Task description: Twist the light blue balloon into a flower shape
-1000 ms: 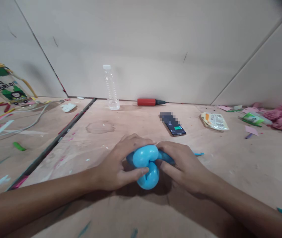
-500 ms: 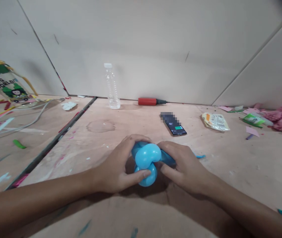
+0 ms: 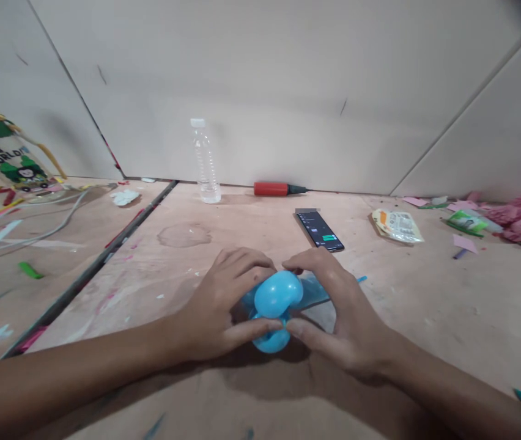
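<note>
A twisted blue balloon (image 3: 276, 293) with rounded, shiny bubbles is between my hands, low over the table. My left hand (image 3: 230, 305) wraps its left side, thumb pressed across the lower bubble. On the other side, my right hand (image 3: 334, 311) curves round the bubbles, its thumb tip against the lower one and its index finger arched over the top. A thinner blue length of the balloon runs behind my right hand, and its narrow tip shows past the fingers. The far side of the bubbles is hidden.
Beyond my hands lie a phone (image 3: 319, 231), a red hand pump (image 3: 272, 189) and an upright clear bottle (image 3: 208, 165) near the white wall. A snack packet (image 3: 397, 226) is to the right. At left, a printed pouch (image 3: 10, 153) stands near cables and scraps, past a table gap (image 3: 104, 253).
My right hand has lifted and opened wider, its thumb moving in to the lower bubble. The upper bubble has shifted slightly right, and the balloon's tip now sits higher and further left.
</note>
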`<state>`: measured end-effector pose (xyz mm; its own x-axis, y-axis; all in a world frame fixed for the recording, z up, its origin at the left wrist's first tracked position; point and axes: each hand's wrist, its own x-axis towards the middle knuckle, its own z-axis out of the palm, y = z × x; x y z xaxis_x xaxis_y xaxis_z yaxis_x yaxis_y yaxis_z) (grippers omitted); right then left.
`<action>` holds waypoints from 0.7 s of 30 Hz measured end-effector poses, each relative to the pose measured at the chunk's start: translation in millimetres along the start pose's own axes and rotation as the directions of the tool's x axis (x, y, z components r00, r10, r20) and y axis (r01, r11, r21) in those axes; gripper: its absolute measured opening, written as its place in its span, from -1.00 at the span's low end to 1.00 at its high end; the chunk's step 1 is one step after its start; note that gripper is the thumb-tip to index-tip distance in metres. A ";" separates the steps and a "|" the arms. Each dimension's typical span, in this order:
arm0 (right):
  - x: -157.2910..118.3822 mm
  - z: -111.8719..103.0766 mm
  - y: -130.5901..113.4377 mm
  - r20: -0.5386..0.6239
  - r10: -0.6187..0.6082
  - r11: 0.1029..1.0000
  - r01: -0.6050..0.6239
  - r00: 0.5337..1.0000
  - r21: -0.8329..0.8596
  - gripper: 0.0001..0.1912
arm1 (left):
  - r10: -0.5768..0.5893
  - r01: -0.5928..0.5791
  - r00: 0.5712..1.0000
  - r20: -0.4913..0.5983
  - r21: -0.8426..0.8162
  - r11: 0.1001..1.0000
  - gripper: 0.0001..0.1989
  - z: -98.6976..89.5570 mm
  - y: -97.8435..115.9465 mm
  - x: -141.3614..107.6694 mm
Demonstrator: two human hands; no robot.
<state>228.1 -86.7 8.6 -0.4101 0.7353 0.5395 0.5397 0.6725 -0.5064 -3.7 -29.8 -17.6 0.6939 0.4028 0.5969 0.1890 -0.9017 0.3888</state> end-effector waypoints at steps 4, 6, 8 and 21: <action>0.7 2.6 -5.0 0.001 -0.011 1.000 0.011 1.000 -0.014 -0.56 | -0.022 0.021 1.000 0.019 0.047 0.999 -0.61 3.8 2.1 -1.6; 0.7 4.5 -6.6 0.019 0.006 1.000 -0.006 1.000 -0.005 -0.56 | -0.029 0.028 0.999 0.017 0.040 0.999 -0.62 6.2 3.6 -2.7; 0.1 6.3 -7.8 0.009 0.015 1.000 -0.015 1.000 0.001 -0.61 | -0.045 0.045 0.999 0.014 -0.012 0.999 -0.63 7.5 5.4 -2.5; -2.9 17.8 -6.6 -0.090 0.062 0.998 -0.060 0.994 0.022 -0.68 | -0.174 0.167 0.984 -0.023 -0.190 0.968 -0.72 6.9 8.7 1.2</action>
<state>212.6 -91.8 -1.6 -0.3085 0.7648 0.5656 0.5470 0.6291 -0.5523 3.6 -38.2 -18.4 0.6340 0.5574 0.5360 0.1671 -0.7755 0.6089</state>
